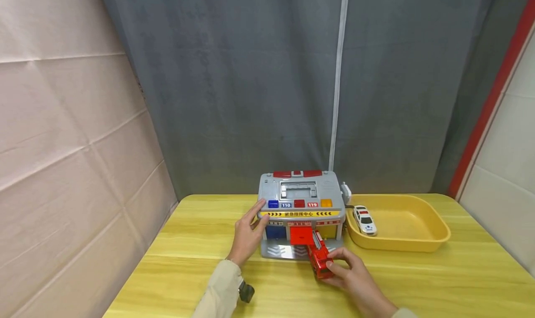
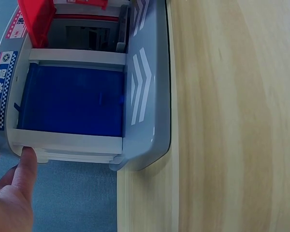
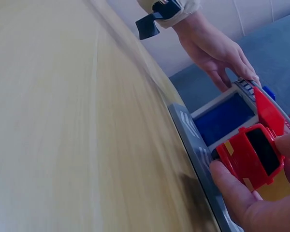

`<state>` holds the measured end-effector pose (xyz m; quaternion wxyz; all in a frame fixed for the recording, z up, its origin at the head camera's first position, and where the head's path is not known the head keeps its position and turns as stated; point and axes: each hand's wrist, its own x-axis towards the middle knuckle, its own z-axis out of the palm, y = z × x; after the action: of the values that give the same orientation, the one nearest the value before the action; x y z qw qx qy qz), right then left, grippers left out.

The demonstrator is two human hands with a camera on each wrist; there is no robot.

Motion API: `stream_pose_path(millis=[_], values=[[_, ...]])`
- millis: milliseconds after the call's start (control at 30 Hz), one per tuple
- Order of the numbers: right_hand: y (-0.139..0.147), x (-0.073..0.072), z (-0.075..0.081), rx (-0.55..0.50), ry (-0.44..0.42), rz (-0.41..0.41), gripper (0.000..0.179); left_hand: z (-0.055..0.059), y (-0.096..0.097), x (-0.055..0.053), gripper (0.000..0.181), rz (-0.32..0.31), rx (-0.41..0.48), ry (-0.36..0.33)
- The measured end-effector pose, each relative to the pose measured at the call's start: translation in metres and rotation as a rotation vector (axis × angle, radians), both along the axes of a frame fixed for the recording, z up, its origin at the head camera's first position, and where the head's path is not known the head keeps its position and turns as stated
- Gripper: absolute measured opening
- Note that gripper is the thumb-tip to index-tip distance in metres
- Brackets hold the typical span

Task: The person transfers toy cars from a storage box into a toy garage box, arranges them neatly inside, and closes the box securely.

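Note:
A grey toy garage (image 1: 309,206) with a blue door (image 2: 75,99), a yellow door and a raised red door (image 1: 301,236) stands on the table. My left hand (image 1: 247,232) rests on the garage's left front corner, with fingers on its top and side. Between thumb and fingers, my right hand (image 1: 353,274) pinches a red toy fire truck (image 1: 319,260) by its near end. The truck's ladder end lies at the middle bay, over the grey ramp (image 1: 277,250). Behind the raised door, the left wrist view shows the bay's dark interior.
To the right of the garage sits a yellow tray (image 1: 405,243). A white toy police car (image 1: 365,220) leans on the tray's left side. The wooden table (image 1: 188,243) ends at a grey curtain (image 1: 251,100) behind.

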<state>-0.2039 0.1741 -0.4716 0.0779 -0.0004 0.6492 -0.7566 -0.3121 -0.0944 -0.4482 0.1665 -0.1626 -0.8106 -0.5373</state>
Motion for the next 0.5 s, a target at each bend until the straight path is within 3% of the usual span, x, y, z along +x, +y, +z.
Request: stream_pose_path(millis=[200,500], values=[[-0.015,-0.003,-0.002,-0.034,-0.023,-0.034,0.025,0.001,0.0,0.001,0.046,0.007,-0.004,0.006],[-0.038,-0.016,-0.002,-0.082,-0.079,-0.167,0.016,-0.001,0.001,-0.001,0.046,0.006,-0.004,0.014]])
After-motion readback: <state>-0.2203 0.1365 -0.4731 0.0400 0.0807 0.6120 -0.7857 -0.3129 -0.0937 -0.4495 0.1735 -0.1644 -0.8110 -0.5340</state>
